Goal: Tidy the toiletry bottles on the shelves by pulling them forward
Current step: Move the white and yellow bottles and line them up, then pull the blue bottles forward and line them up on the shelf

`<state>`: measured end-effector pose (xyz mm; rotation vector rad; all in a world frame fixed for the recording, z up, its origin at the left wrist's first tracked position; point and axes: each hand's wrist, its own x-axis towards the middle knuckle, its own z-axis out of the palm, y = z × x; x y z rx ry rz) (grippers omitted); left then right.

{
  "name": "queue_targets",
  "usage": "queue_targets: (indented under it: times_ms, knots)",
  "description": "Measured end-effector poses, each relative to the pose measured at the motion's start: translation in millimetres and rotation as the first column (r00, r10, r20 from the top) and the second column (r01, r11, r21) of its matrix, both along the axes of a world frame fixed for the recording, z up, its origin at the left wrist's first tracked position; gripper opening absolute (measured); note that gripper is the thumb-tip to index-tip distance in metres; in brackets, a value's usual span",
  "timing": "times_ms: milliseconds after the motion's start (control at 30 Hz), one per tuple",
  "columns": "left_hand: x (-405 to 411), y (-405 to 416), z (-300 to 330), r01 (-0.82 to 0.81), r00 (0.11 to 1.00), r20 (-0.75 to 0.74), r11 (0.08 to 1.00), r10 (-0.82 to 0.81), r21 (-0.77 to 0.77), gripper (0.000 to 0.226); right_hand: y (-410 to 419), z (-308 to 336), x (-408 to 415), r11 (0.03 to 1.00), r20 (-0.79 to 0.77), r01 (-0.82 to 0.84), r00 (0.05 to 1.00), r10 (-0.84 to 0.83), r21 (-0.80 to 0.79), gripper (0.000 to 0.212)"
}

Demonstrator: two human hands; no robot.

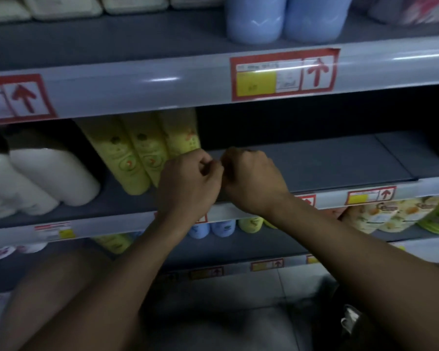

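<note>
Three yellow bottles (134, 158) stand in a row on the middle shelf (340, 163), leaning back under the shelf above. My left hand (188, 183) is curled into a fist just right of and in front of the rightmost yellow bottle. My right hand (251, 178) is curled beside it, knuckles touching the left hand. Neither hand visibly holds anything. White bottles (48, 178) stand at the left of the same shelf.
Two blue bottles (284, 19) stand on the upper shelf, with pale packs to their left. Red arrow price labels (284, 74) line the shelf edges. The lower shelf carries small blue and yellow bottles (223, 228) and printed pouches (390, 216).
</note>
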<state>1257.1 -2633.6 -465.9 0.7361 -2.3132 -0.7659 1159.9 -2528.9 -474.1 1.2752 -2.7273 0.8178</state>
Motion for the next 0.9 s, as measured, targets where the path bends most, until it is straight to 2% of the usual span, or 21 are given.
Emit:
queue_targets:
  times_ms: [200, 367, 500, 600, 700, 833, 900]
  knots:
    - [-15.9, 25.5, 12.0, 0.005, 1.0, 0.012, 1.0, -0.005, 0.006, 0.019, 42.9, -20.0, -22.7, 0.995, 0.037, -0.026, 0.999, 0.03, -0.096, 0.025]
    - [-28.9, 53.3, 15.3, 0.03, 0.998, 0.059, 0.998, -0.033, 0.053, 0.012, 85.5, -27.5, -43.1, 0.976, 0.083, -0.007, 0.996, 0.025, -0.216, 0.026]
    - [-39.7, 83.1, 12.4, -0.01, 0.998, 0.06, 0.994, 0.003, 0.106, 0.016, 116.8, -33.2, -55.1, 0.976, 0.073, -0.009, 0.997, 0.026, -0.217, 0.021]
    - [-48.1, 97.1, 25.2, 0.027, 0.995, 0.096, 0.999, -0.031, 0.04, 0.014, 123.7, -20.8, -55.4, 0.971, 0.083, -0.027, 0.995, 0.048, -0.237, 0.022]
    - [-43.7, 95.7, 37.2, 0.096, 0.993, 0.068, 0.995, -0.094, -0.016, 0.009, 117.9, -0.5, -46.5, 0.961, 0.089, -0.02, 0.995, 0.046, -0.276, 0.02]
    - [-28.3, 83.8, 32.7, 0.041, 0.995, 0.088, 0.999, -0.043, 0.027, 0.008, 103.4, 24.0, -32.2, 0.972, 0.072, -0.062, 0.994, 0.08, -0.228, 0.023]
    - [-23.0, 83.3, 31.5, 0.047, 0.994, 0.097, 0.998, -0.051, 0.042, 0.009, 100.3, 30.0, -29.7, 0.96, 0.079, -0.059, 0.993, 0.083, -0.273, 0.024]
